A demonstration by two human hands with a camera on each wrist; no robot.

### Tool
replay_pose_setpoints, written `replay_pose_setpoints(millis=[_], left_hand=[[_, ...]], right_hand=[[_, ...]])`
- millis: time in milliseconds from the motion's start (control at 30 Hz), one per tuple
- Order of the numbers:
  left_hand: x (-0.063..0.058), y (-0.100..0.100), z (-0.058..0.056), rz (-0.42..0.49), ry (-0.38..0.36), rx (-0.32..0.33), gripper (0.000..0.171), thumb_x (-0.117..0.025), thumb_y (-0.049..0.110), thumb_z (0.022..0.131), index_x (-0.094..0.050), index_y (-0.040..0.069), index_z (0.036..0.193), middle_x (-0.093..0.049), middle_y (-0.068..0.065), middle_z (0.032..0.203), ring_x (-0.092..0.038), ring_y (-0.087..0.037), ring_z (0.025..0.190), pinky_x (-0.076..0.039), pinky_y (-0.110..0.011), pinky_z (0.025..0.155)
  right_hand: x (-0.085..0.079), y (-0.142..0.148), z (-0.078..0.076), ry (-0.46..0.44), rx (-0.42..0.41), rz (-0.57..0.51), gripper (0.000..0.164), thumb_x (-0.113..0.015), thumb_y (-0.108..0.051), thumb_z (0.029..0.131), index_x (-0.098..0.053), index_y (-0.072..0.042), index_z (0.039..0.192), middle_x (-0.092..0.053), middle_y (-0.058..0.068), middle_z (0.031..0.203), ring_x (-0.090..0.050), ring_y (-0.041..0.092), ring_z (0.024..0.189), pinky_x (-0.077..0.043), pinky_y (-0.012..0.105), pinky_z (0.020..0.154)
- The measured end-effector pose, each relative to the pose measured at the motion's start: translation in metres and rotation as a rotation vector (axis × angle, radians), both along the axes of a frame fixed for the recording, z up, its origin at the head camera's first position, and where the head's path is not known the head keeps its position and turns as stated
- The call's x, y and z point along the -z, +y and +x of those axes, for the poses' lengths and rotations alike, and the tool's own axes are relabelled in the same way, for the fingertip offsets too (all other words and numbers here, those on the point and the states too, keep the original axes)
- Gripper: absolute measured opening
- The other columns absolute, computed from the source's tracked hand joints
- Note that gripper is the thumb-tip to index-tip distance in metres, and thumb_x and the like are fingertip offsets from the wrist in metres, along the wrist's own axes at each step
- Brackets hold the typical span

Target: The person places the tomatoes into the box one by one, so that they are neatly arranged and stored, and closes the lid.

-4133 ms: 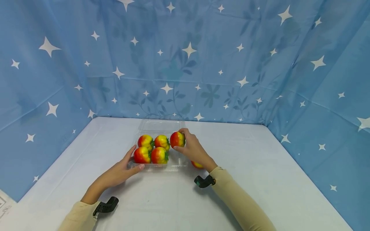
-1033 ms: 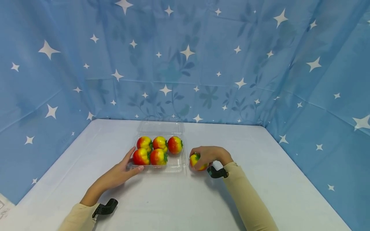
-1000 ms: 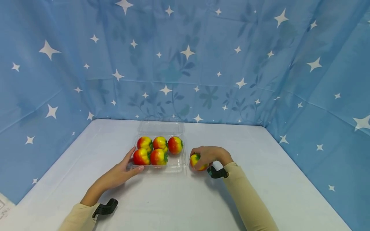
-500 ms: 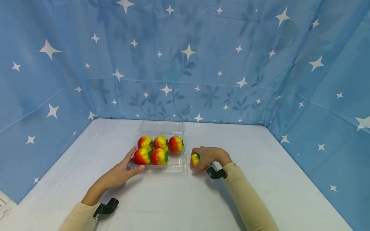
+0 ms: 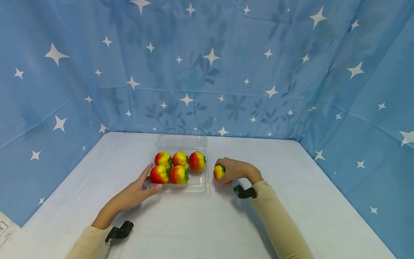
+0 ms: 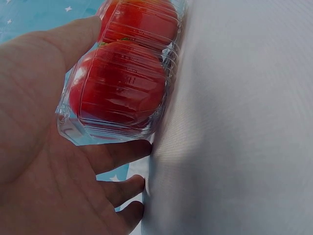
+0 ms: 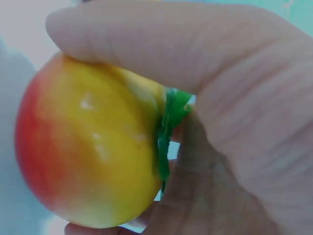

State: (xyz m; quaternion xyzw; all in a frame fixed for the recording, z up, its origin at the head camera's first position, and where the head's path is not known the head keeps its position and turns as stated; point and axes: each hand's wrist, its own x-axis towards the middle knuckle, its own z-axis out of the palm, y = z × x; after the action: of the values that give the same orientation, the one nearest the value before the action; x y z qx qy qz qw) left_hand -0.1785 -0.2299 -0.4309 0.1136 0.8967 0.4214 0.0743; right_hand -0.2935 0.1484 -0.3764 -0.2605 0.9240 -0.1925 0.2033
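A clear plastic clamshell box [image 5: 198, 180] stands on the table with several glossy red-and-yellow fruits [image 5: 178, 175] inside, each with a green calyx. Three sit along the back row and two in front, with a bare spot at the front right. My left hand [image 5: 133, 195] rests at the box's left end, thumb along the front wall and fingers spread around the corner. Just right of the box, my right hand [image 5: 238, 169] grips another red-and-yellow fruit [image 7: 93, 142] between thumb and fingers. Its green calyx faces the palm in the right wrist view.
The box's clear lid [image 5: 181, 141] lies folded back toward the curtain. A blue star-patterned curtain [image 5: 207, 72] encloses the back and sides of the white table [image 5: 181, 230]. A printed sheet [image 5: 5, 230] shows at the left edge.
Earlier my right hand held a fruit at the box's back right, where one now sits. It then gripped the fruit beside the box and has just raised it slightly. My left hand stays put.
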Motion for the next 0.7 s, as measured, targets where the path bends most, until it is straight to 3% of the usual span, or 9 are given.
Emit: replay_pose_setpoints(millis=[367,700], left_hand=[[-0.003,0.0,0.0,0.007,0.002,0.007,0.105,-0.067,0.05,0.104,0.0,0.007,0.172,-0.016,-0.037,0.17,-0.025,-0.058,0.153,-0.026,-0.076,0.116],[-0.003,0.0,0.001,0.002,-0.01,0.005,0.105,-0.067,0.051,0.104,0.0,0.008,0.172,-0.015,-0.037,0.17,-0.024,-0.059,0.153,-0.027,-0.076,0.116]], right_hand=[[-0.019,0.001,0.006,0.142,-0.036,-0.168,0.066,-0.086,-0.027,0.088,-0.059,-0.006,0.144,-0.058,0.009,0.127,-0.059,0.024,0.108,-0.057,0.037,0.09],[-0.031,-0.008,0.018,0.221,-0.03,-0.292,0.068,-0.085,-0.029,0.089,-0.058,-0.013,0.149,-0.052,0.015,0.138,-0.058,0.03,0.116,-0.059,0.041,0.094]])
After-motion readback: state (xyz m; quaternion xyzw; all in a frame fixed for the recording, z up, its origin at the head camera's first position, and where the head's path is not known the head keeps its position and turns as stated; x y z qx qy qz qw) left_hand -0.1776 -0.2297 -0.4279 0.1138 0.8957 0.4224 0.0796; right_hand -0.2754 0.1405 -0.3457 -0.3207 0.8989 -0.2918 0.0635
